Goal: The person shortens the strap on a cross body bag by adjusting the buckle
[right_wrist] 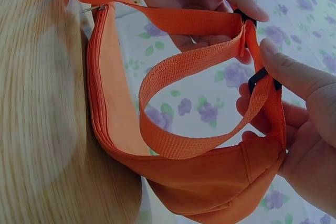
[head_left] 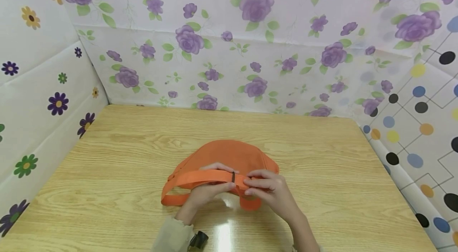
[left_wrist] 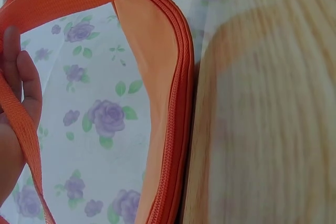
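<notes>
An orange waist bag (head_left: 229,152) lies on the table, its webbing strap (head_left: 195,178) raised toward the person. The left hand (head_left: 204,194) holds the strap beside a black slider (head_left: 233,177), thumb in front and fingers behind. Close to its right, the right hand (head_left: 273,190) pinches the strap with thumb and fingertips. In the right wrist view, a second black buckle (right_wrist: 264,78) sits at the right fingers, and a loop of webbing (right_wrist: 181,148) hangs between the hands. A zipper (left_wrist: 170,129) runs along the bag's edge in the left wrist view. Some fingers are hidden behind the strap.
The wooden table (head_left: 125,152) extends around the bag. A floral cloth (head_left: 229,65) hangs behind it, with a flower-print sheet (head_left: 39,132) at left and a dotted sheet (head_left: 404,144) at right. A black device (head_left: 198,241) sits by the left sleeve.
</notes>
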Demonstrator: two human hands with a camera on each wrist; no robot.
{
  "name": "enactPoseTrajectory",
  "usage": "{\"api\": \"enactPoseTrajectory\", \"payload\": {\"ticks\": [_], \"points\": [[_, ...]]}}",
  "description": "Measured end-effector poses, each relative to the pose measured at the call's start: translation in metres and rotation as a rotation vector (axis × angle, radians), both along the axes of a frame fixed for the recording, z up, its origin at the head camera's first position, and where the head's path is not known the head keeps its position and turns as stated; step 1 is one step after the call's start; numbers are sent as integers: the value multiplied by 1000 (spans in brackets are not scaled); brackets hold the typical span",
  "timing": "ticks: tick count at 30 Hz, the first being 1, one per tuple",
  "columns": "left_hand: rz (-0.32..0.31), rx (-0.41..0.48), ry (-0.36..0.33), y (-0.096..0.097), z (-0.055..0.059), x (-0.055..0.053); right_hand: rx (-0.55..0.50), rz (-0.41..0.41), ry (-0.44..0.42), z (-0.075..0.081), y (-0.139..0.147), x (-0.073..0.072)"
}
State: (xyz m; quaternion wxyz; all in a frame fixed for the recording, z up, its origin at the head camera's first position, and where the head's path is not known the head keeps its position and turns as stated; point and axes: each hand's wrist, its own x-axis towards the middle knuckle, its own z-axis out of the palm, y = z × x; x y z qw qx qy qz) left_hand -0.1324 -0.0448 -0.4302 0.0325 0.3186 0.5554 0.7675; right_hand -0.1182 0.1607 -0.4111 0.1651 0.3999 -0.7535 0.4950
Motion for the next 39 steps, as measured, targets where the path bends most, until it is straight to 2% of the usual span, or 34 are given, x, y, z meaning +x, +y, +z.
{"api": "enactPoseTrajectory", "payload": {"ticks": [3,10,15,26,30,37,39], "points": [[-7,7,11,1,0,0,0,-4,7,1,-1,1],[18,-42,22,2,1,0,38,-57,-54,3,-2,3],[26,-66,17,3,0,0,16,-59,-80,4,-4,3],[-18,-53,15,7,-1,0,-47,-5,-21,-1,-8,0],[32,-113,-6,7,1,1,-65,1,-13,-1,-8,-1],[210,-241,59,9,2,1,-69,-23,-11,-1,-8,-1],[214,-248,52,9,2,1,-72,-26,-15,-1,-8,-1]]}}
